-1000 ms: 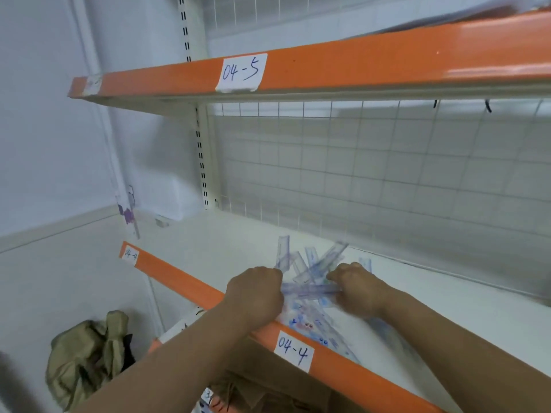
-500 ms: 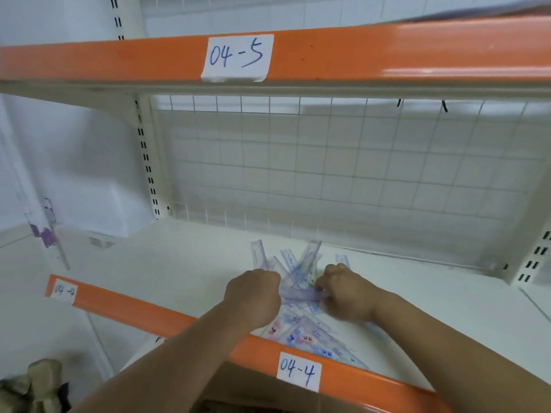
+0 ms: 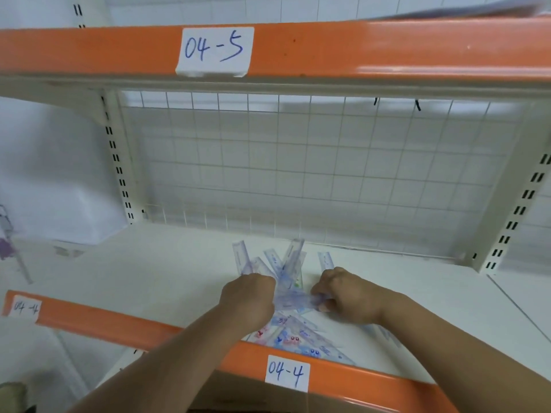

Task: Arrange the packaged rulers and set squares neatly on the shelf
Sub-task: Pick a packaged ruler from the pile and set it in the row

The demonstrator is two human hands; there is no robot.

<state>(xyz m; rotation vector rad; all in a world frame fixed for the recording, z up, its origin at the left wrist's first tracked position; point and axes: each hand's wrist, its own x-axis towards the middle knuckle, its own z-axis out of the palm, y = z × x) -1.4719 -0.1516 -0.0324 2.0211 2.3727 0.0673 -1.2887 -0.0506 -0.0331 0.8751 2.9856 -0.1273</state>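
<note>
Crosswise, a ruler (image 3: pixel 293 300) was pinched at its ends by left hand (image 3: pixel 247 302) and right hand (image 3: pixel 348 296), other rulers (image 3: pixel 286 260) were fanned beyond the grip, set squares (image 3: pixel 301 338) nearer.

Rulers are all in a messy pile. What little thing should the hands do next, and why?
Probably turn the crosswise ruler pack to point the same way as one neighbour and lay it down. The left hand and right hand grip its two ends, while the fanned rulers behind it on the shelf point every which way, so nothing is lined up yet.
</note>
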